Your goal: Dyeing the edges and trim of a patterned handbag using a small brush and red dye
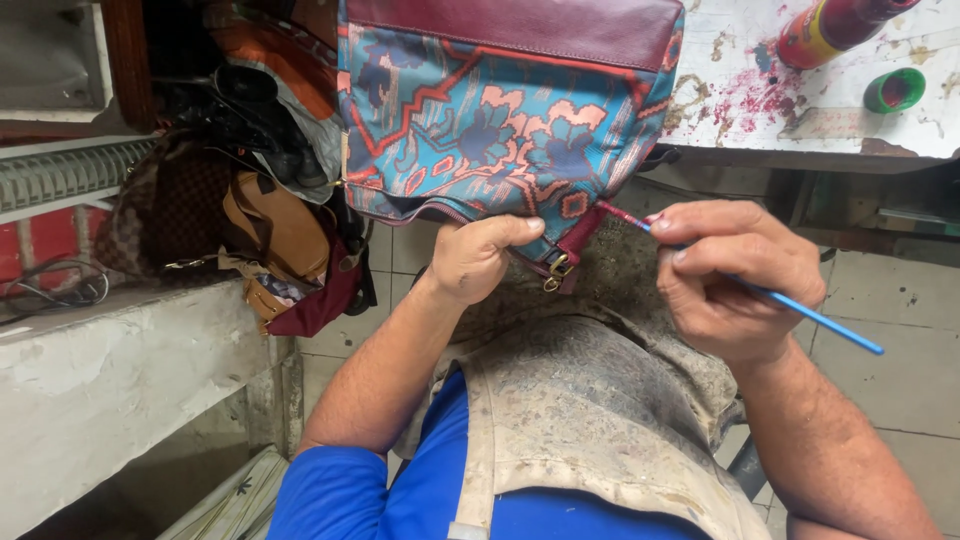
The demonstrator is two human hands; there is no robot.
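- Patterned bag [500,120], teal with orange flowers and maroon trim, hangs at twelve o'clock, above the lap.
- Left hand [478,255], fingers clamped on the bag's bottom edge.
- Right hand [735,280] at three o'clock, fingers pinched together on a thin blue paintbrush [790,305], tip touching the bag's maroon strap.
- Paint-stained table [740,90] at one o'clock, holding a red bottle [835,25] and a green cap [895,90].

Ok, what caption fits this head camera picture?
Left hand grips a teal floral-patterned fabric bag with maroon leather trim while right hand touches a thin blue-handled paintbrush to its corner.
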